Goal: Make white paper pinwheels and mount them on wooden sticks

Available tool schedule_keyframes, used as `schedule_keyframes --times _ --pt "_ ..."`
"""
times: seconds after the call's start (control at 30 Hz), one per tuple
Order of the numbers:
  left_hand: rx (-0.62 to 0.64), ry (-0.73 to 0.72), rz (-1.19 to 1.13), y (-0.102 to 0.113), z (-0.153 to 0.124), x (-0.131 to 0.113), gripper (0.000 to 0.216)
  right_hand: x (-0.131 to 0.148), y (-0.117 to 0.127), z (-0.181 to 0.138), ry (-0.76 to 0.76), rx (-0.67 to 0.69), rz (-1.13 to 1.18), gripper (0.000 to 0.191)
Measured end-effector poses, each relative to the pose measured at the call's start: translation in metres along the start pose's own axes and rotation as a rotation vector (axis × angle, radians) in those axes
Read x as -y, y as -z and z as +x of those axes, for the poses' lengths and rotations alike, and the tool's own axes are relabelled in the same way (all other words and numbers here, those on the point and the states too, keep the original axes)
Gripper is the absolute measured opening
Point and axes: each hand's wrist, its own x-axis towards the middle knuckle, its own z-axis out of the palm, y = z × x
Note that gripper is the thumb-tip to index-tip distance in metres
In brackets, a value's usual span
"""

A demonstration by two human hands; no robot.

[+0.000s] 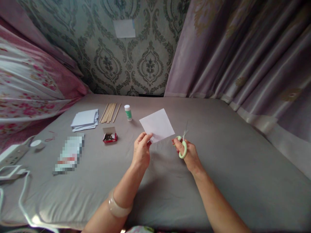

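Observation:
A white sheet of paper (159,124) is pinched near its lower-left corner between the thumb and fingers of my left hand (142,149). It is held tilted above the grey bed sheet. In my right hand (189,153) is a pair of scissors (183,142) with pale green handles, the blades pointing up and away from me. The scissors are apart from the paper, just to its right. A glue stick (128,113) with a white cap and green label stands upright beyond my left hand.
Left of the glue stick lie several wooden sticks (108,113) and a stack of white paper (85,119). Nearer are an open red box (110,136) of small dark items and a blurred packet (70,152). A power strip (13,156) with white cables lies at the left edge.

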Motion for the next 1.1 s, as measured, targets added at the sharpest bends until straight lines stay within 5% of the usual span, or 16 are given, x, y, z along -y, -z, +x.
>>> schedule_keyframes --times 0.33,0.7,1.1 --pt "0.09 0.096 0.208 -0.001 -0.007 0.004 0.015 0.003 0.003 0.002 0.01 -0.114 0.154 0.033" --pt "0.194 0.114 0.05 -0.003 -0.006 0.006 0.036 -0.003 -0.008 -0.001 0.075 -0.214 0.17 0.032" --pt "0.244 0.172 0.184 -0.008 -0.018 0.025 0.024 -0.007 -0.012 -0.001 0.14 -0.357 0.188 0.034"
